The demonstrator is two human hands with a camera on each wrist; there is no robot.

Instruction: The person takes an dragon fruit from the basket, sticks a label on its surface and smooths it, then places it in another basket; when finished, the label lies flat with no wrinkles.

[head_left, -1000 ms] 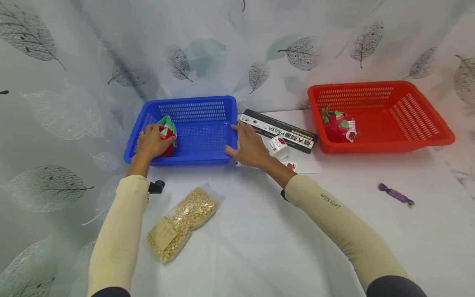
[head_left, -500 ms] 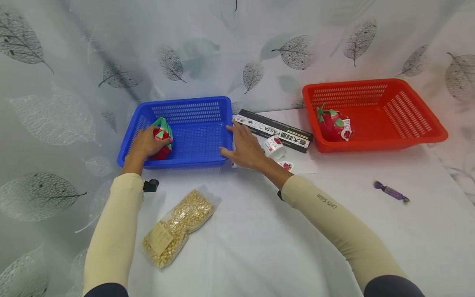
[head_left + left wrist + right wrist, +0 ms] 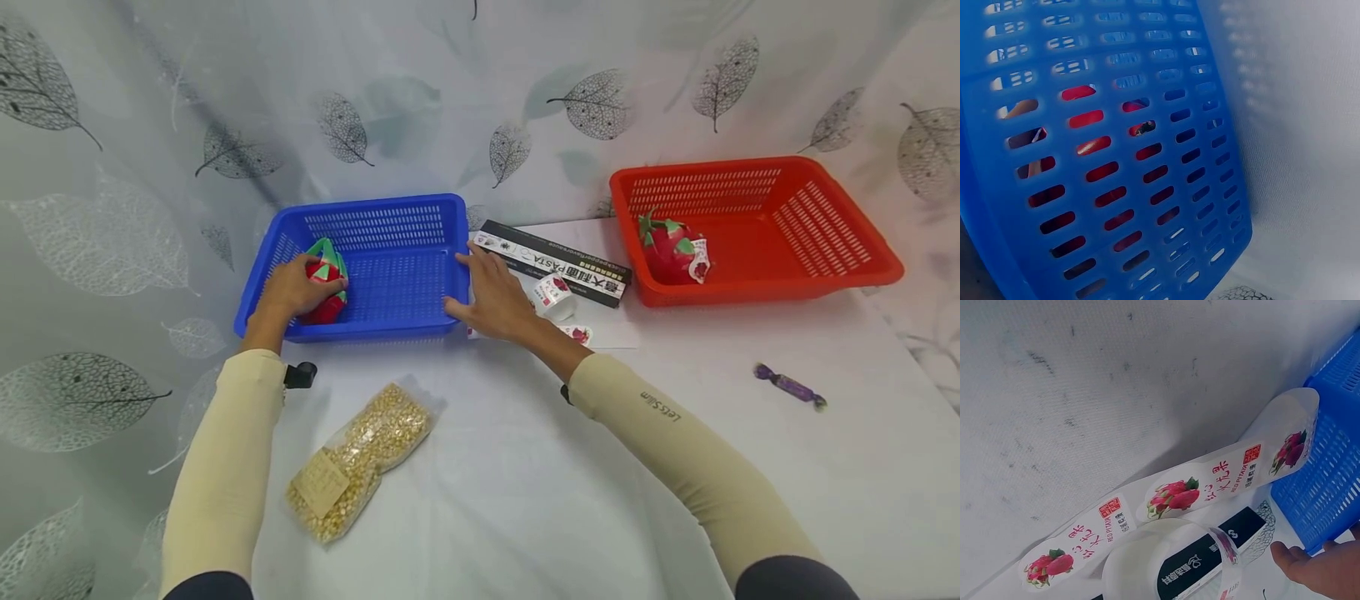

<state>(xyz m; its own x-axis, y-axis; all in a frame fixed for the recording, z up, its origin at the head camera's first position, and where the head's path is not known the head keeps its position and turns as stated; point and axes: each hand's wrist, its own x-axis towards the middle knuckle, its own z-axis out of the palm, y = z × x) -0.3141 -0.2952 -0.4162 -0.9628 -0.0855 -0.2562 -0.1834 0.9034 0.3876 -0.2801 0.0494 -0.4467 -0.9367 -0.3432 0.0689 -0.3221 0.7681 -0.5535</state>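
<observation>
In the head view, my left hand reaches over the left front of a blue plastic basket. It grips a red dragon fruit with green leaf tips that lies in the basket's left end. Red shows through the slots of the basket wall in the left wrist view, where that hand is mostly hidden. At the basket's right rim is my right hand, its thumb and fingers spread along the edge. The right wrist view shows those fingers right at the blue rim.
Beside the right hand lie a black-and-white pasta box, a white cup-like container and a strip of dragon fruit labels. A red basket holds another dragon fruit. Nearer are a bag of yellow kernels and a purple-wrapped candy.
The head view has shifted slightly, so everything appears a little further left. Both hands keep their places at the blue basket, the left still on the dragon fruit.
</observation>
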